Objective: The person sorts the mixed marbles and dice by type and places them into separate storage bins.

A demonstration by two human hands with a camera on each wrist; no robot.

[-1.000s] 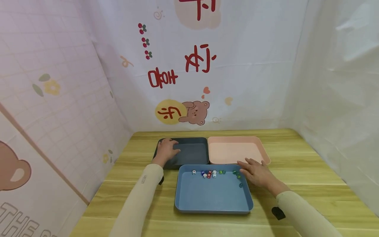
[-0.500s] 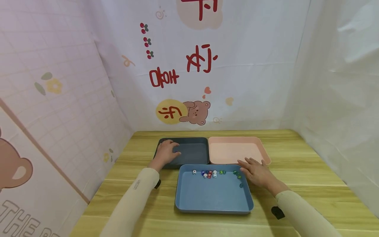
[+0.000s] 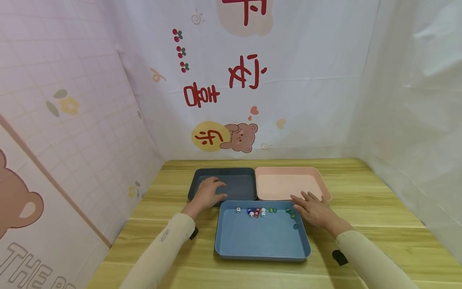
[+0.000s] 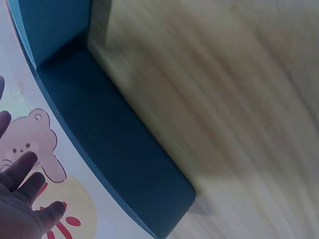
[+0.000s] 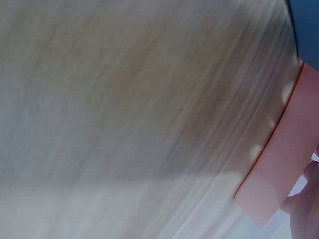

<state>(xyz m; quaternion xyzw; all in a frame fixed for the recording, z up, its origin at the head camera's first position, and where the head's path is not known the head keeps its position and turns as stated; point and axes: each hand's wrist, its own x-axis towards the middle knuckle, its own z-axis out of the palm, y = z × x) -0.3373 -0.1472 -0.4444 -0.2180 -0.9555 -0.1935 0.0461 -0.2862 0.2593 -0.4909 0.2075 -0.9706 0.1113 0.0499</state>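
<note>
My left hand (image 3: 208, 193) hovers over the front part of the dark navy tray (image 3: 240, 184), fingers spread, with nothing seen between them. In the left wrist view, the same hand's fingers (image 4: 22, 172) are apart. My right hand (image 3: 313, 209) stays near the back right corner of the blue tray (image 3: 261, 241), fingers loosely extended towards the pink tray (image 3: 288, 182). Along the blue tray's back lie a lone white die (image 3: 238, 210), a blue die (image 3: 249, 210), red dice (image 3: 257, 212) and more white dice (image 3: 263, 212). Several green glass marbles (image 3: 295, 226) sit at its right.
The navy and pink trays stand side by side behind the blue one, on a wooden table (image 3: 371, 224). Printed white cloth (image 3: 306, 100) hangs at the back and both sides. A black strap piece (image 3: 339, 257) shows under the right forearm.
My left hand has moved right and nearer, from the navy tray's left part towards the blue tray. A small blue spot seen beneath it half a second ago is now hidden. The right hand stays put.
</note>
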